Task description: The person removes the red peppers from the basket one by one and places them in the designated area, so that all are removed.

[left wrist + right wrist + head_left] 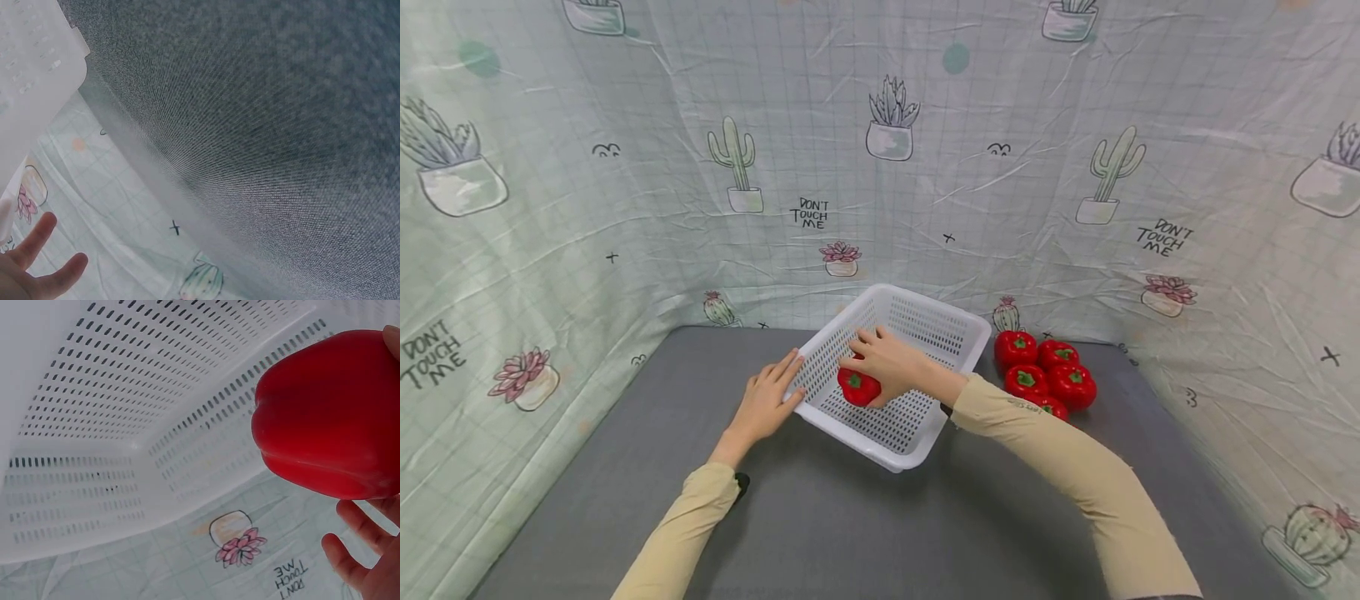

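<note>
A red bell pepper with a green stem is in my right hand, over the inside of a white perforated plastic basket. The right wrist view shows the pepper up close, gripped at its right side, above the slotted basket floor. My left hand rests its extended fingers and thumb against the basket's left corner. In the left wrist view, two spread fingers of that hand show beside the basket's outer wall.
Several red bell peppers stand in a cluster on the grey table, right of the basket, partly behind my right sleeve. A printed cactus curtain hangs around the back and sides of the table.
</note>
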Available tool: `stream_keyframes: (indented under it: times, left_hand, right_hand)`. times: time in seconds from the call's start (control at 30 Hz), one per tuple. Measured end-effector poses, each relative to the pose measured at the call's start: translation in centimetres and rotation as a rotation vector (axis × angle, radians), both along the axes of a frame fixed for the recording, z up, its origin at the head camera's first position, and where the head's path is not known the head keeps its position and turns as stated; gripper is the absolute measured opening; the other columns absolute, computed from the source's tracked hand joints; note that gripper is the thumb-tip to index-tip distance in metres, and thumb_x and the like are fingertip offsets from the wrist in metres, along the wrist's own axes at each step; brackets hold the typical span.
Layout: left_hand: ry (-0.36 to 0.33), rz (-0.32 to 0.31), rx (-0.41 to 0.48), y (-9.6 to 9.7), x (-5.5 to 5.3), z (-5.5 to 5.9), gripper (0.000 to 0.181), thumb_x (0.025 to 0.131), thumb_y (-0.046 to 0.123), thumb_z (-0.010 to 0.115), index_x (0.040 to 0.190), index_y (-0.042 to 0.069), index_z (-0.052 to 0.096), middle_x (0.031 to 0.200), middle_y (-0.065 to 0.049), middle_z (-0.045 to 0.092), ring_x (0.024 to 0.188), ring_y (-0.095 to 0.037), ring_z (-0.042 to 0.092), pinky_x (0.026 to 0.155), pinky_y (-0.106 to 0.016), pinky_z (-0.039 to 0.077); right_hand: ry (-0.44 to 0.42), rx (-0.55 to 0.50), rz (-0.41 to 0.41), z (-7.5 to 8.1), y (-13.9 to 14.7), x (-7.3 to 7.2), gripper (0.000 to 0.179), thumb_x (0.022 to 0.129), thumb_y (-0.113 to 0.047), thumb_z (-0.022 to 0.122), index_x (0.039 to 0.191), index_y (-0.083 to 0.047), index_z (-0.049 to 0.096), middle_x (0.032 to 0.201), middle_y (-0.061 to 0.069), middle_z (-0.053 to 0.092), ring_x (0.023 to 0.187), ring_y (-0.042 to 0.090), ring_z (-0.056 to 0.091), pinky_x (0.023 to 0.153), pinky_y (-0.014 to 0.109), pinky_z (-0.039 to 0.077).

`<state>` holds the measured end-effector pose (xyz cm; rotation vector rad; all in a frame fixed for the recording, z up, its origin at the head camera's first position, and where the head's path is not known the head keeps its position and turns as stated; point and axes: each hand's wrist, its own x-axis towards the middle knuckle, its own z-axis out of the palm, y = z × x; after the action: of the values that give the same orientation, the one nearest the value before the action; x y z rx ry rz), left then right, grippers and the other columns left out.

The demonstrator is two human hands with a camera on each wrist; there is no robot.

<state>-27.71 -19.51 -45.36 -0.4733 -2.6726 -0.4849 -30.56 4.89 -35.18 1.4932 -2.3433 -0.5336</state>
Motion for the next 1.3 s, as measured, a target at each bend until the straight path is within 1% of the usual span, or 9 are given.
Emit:
stream_keyframes:
  times: [0.2,0.37,0.5,0.57,0.67,0.87,0.97,1.1,1.3]
  left_hand:
    - [0.001,-0.002,0.0,0.1,0.1,0.0,0.053,0.089,0.029,0.048,0.138,0.011,0.036,0.144,-0.009,0.032,0.118,-0.035,0.041,0.088,-0.058,0.032]
    - [-0.004,-0.002,0.002,0.1,0.2,0.0,0.054,0.089,0.028,0.049,0.137,0.011,0.036,0.144,-0.009,0.032,0.117,-0.036,0.041,0.088,-0.058,0.032]
    - [-0.009,0.001,0.004,0.0,0.2,0.0,0.054,0.088,0.028,0.049,0.137,0.011,0.036,0.144,-0.009,0.033,0.117,-0.036,0.042,0.088,-0.059,0.032]
    - [-0.013,0.003,0.006,0.0,0.2,0.0,0.054,0.088,0.028,0.049,0.138,0.011,0.036,0.144,-0.009,0.033,0.118,-0.036,0.041,0.088,-0.059,0.032]
    - [-0.016,0.002,0.007,0.0,0.2,0.0,0.054,0.088,0.029,0.049,0.138,0.012,0.035,0.144,-0.008,0.032,0.118,-0.035,0.041,0.088,-0.059,0.031]
    - [-0.007,-0.002,0.005,0.0,0.3,0.1,0.054,0.088,0.028,0.05,0.137,0.011,0.036,0.144,-0.009,0.033,0.117,-0.035,0.042,0.087,-0.059,0.032]
    - [-0.003,-0.007,0.01,0.0,0.3,0.2,0.054,0.087,0.027,0.05,0.137,0.01,0.037,0.144,-0.009,0.033,0.116,-0.036,0.042,0.087,-0.059,0.033]
    - [-0.003,-0.009,0.004,0.1,0.3,0.4,0.054,0.087,0.027,0.049,0.137,0.01,0.037,0.144,-0.009,0.032,0.116,-0.035,0.042,0.087,-0.058,0.033]
    - [-0.006,-0.011,0.011,0.1,0.3,0.4,0.054,0.087,0.027,0.049,0.137,0.01,0.037,0.144,-0.008,0.032,0.116,-0.036,0.043,0.087,-0.058,0.032]
  right_hand:
    - [-0.021,-0.037,0.051,0.8,2.0,1.7,0.073,0.062,-0.056,0.068,0.124,-0.024,0.045,0.117,0.002,0.051,0.111,0.02,0.04,0.086,0.036,0.041]
    - [-0.042,-0.076,0.072,1.2,3.7,2.7,0.076,0.062,-0.054,0.069,0.126,-0.021,0.045,0.118,0.003,0.05,0.11,0.02,0.038,0.086,0.036,0.041]
    - [-0.073,-0.128,0.074,1.2,5.0,3.1,0.076,0.061,-0.052,0.07,0.125,-0.02,0.045,0.12,0.004,0.05,0.112,0.021,0.038,0.086,0.037,0.041]
    - [-0.095,-0.163,0.066,1.1,5.7,3.3,0.076,0.061,-0.05,0.071,0.124,-0.018,0.045,0.121,0.005,0.049,0.113,0.022,0.037,0.087,0.038,0.042]
    - [-0.104,-0.219,0.047,1.2,6.8,3.7,0.075,0.061,-0.049,0.072,0.124,-0.017,0.045,0.122,0.006,0.047,0.113,0.023,0.038,0.087,0.039,0.043]
    - [-0.057,-0.323,0.033,1.3,8.5,4.3,0.076,0.058,-0.049,0.074,0.122,-0.016,0.047,0.118,0.005,0.048,0.11,0.022,0.04,0.085,0.039,0.045]
    - [-0.043,-0.355,0.033,1.3,9.1,4.6,0.077,0.057,-0.049,0.074,0.121,-0.015,0.048,0.116,0.005,0.05,0.108,0.023,0.041,0.085,0.04,0.044]
    - [-0.024,-0.385,0.021,1.2,9.6,5.0,0.075,0.059,-0.051,0.072,0.119,-0.013,0.049,0.113,0.004,0.05,0.106,0.022,0.041,0.085,0.039,0.044]
    - [-0.013,-0.422,-0.026,1.0,10.4,5.9,0.077,0.057,-0.05,0.073,0.119,-0.012,0.049,0.114,0.005,0.051,0.105,0.021,0.042,0.084,0.039,0.044]
